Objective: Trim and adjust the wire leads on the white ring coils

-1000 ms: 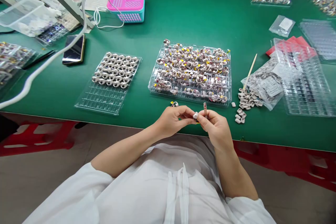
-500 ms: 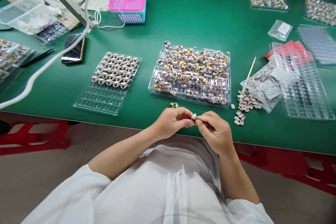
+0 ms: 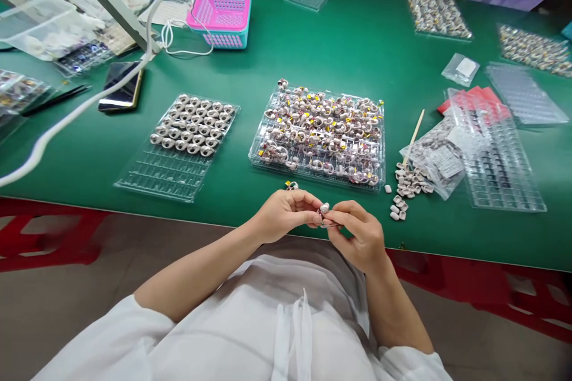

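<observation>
The slim upright piece that showed above the right hand a second ago no longer stands up, and the co-worker's hand has left view. Left of the crowded tray [image 3: 308,173] sits the partly filled tray [image 3: 165,174]. A loose wired part [image 3: 292,185] lies just before the crowded tray's near edge. In front of that edge, the left hand [image 3: 286,214] pinches a small pale part [image 3: 325,207] — thumb against fingers — and the right hand [image 3: 357,232] pinches its other side; finer detail is too small to tell. Right of the crowded tray lie loose caps [image 3: 410,181]. To work well, steady the part with the left hand — light fingertip pressure, clear of any thin wires.
</observation>
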